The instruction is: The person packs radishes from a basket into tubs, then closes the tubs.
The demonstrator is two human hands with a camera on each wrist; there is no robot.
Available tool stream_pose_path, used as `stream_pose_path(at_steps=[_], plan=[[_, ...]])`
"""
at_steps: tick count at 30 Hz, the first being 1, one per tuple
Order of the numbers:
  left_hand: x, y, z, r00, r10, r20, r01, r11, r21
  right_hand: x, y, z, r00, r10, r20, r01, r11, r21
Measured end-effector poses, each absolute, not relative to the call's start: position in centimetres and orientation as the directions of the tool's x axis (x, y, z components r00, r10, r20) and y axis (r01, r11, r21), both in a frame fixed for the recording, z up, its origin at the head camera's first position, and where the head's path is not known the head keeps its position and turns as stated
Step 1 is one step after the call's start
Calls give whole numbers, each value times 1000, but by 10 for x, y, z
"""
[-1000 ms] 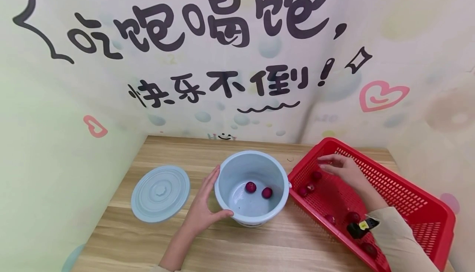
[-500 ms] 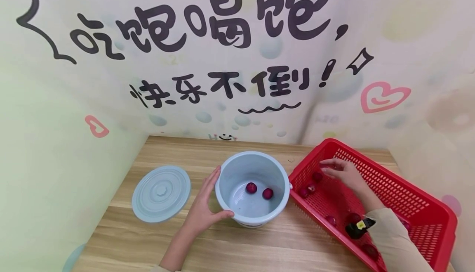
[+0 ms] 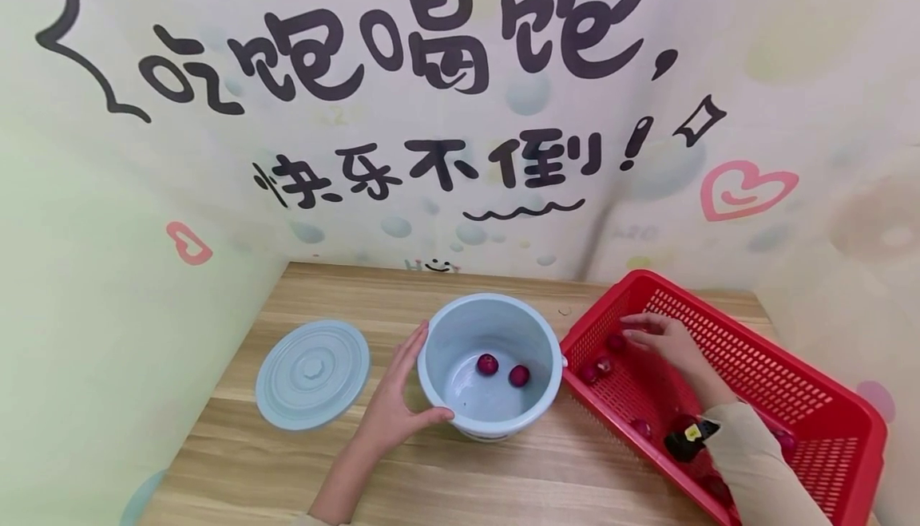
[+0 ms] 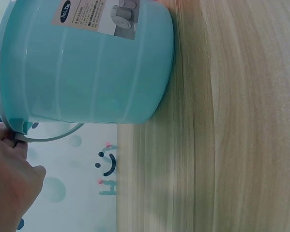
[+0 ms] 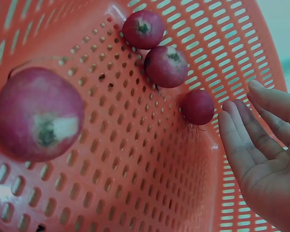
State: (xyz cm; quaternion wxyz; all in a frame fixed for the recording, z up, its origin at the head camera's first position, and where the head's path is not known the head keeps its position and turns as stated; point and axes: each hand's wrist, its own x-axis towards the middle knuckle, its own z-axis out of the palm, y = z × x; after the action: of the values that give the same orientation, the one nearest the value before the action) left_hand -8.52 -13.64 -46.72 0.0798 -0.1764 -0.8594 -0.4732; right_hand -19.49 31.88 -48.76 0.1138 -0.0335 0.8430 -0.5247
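Observation:
A light-blue bucket stands upright with two red radishes on its floor. My left hand holds the bucket's left side, thumb at the front rim and fingers round towards the back. In the left wrist view, that hand is by the handle joint of the bucket. Inside the red basket, my right hand reaches to the far left corner, holding nothing. In the right wrist view, its fingertips are beside a radish, with two more radishes just beyond.
A round light-blue lid lies on the wooden table, left of the bucket. More radishes are spread along the basket's near side. A printed wall stands behind the table.
My right hand has come down slightly towards the radish in the basket's far corner. My left hand keeps its place on the bucket. The head view has shifted a little.

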Motion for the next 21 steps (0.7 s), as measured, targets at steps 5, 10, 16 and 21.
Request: stream_pose_path(at_steps=[5, 10, 16, 21], plan=[[-85, -136, -466, -920, 231, 317, 391, 479, 786, -196, 320, -492, -972, -164, -169, 79, 450, -890], [-85, -136, -466, -920, 232, 315, 390, 484, 783, -198, 322, -498, -969, -168, -182, 85, 464, -882], [-85, -136, -466, -923, 229, 310, 384, 487, 784, -200, 323, -503, -966, -182, -183, 77, 472, -878], [-84, -136, -466, -921, 227, 318, 390, 500, 773, -202, 322, -505, -965, -183, -188, 56, 557, -829]])
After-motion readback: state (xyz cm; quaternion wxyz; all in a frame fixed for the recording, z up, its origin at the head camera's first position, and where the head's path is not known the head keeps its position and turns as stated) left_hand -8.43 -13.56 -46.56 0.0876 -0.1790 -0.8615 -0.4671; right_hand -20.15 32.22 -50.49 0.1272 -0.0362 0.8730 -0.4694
